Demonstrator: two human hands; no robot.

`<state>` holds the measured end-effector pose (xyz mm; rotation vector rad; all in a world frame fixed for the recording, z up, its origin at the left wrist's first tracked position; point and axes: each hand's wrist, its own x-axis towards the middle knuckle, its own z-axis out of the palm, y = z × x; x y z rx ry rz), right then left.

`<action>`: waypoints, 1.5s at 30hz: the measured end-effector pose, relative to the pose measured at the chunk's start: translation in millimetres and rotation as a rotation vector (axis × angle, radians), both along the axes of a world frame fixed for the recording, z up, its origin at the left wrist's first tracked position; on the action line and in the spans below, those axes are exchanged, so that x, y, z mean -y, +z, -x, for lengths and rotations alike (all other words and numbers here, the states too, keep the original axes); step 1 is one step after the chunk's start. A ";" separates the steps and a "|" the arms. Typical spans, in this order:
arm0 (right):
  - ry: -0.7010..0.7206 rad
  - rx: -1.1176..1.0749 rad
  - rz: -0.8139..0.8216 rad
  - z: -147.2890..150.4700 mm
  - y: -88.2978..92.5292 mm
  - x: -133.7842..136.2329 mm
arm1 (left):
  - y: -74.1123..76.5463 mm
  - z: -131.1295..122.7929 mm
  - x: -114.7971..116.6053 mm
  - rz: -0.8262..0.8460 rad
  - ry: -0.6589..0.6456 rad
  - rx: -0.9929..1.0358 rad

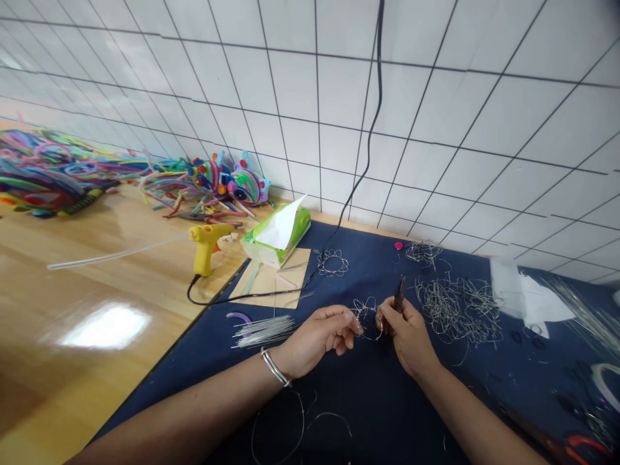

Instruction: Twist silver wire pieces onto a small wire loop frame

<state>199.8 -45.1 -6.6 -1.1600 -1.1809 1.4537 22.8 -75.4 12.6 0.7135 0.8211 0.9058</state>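
Note:
My left hand [323,336] pinches one side of a small bent wire flower shape [367,314] just above the dark blue cloth [378,394]. My right hand [407,332] is closed round dark pliers [400,294], whose tip points up and away, and it also touches the wire shape's right side. A silver bangle [274,367] sits on my left wrist. Both hands meet over the middle of the cloth.
A heap of tangled wire pieces [458,310] lies right of my hands, a bundle of straight wires [264,329] to the left. A finished wire flower [333,263], tissue pack [278,236], yellow glue gun [207,244] and colourful pipe cleaners [58,171] lie farther back. A black cable [371,129] hangs down the tiled wall.

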 end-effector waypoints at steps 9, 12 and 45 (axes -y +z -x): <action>0.057 0.083 -0.064 0.8 2.4 0.3 | 0.0 2.3 -1.4 0.001 -0.023 -0.005; 0.082 0.104 -0.080 1.0 4.7 1.0 | -4.2 2.9 -2.1 0.012 -0.040 -0.027; 0.267 0.189 -0.129 -3.8 8.1 3.4 | -4.0 -2.1 1.3 -0.048 -0.133 -0.210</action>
